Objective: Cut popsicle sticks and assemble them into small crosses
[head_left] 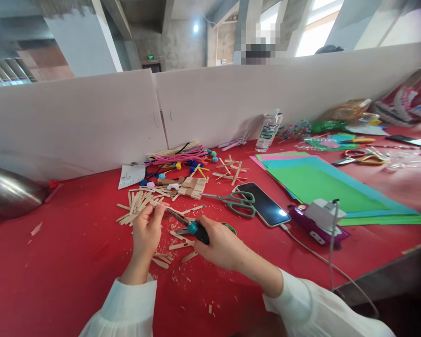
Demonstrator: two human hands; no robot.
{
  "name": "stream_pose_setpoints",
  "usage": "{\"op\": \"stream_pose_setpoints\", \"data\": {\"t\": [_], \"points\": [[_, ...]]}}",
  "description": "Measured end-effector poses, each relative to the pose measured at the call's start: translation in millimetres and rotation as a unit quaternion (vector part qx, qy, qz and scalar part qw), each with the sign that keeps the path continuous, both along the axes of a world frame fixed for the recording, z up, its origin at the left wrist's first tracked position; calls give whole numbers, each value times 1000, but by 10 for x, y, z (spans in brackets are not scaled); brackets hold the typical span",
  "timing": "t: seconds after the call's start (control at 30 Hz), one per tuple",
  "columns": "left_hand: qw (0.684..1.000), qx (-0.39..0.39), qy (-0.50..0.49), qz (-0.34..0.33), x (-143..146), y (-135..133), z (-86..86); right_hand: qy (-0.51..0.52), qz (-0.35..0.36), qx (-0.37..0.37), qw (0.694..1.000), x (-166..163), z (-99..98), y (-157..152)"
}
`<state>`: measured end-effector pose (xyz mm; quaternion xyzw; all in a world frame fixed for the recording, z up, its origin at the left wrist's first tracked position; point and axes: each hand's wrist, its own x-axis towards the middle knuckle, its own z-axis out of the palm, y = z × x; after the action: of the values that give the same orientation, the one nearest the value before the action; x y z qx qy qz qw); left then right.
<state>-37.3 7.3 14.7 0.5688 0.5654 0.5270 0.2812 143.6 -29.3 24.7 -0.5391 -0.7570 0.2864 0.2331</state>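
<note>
My left hand (149, 229) pinches a wooden craft stick (155, 203) between thumb and fingertips. My right hand (219, 241) is wrapped round the handle of a craft knife (195, 228), black with a teal collar; its long narrow blade reaches to the fingertips of my left hand. Whether the blade touches the stick, I cannot tell. Beyond my left hand lies a pile of loose craft sticks (138, 206). A block of sticks joined side by side (192, 187) sits just past it. Cut stick pieces (180, 244) and small wood chips are scattered below my hands.
Green-handled scissors (240, 203) lie beside a phone (263, 203), cabled to a charger on a purple power strip (317, 227). Coloured paper sheets (323, 178), a water bottle (268, 131) and pipe cleaners (178, 154) are farther back. A white partition (210, 103) bounds the red table.
</note>
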Motion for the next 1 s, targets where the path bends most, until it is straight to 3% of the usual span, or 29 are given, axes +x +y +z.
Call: {"op": "stream_pose_setpoints", "data": {"t": [0.53, 0.77, 1.0], "points": [[997, -6, 67, 34, 85, -60, 19, 22, 25, 12, 999, 31, -92, 3], [988, 39, 133, 66, 133, -93, 71, 16, 32, 17, 999, 30, -88, -7], [988, 63, 124, 66, 122, -67, 56, 30, 36, 11, 999, 34, -105, -8]]}}
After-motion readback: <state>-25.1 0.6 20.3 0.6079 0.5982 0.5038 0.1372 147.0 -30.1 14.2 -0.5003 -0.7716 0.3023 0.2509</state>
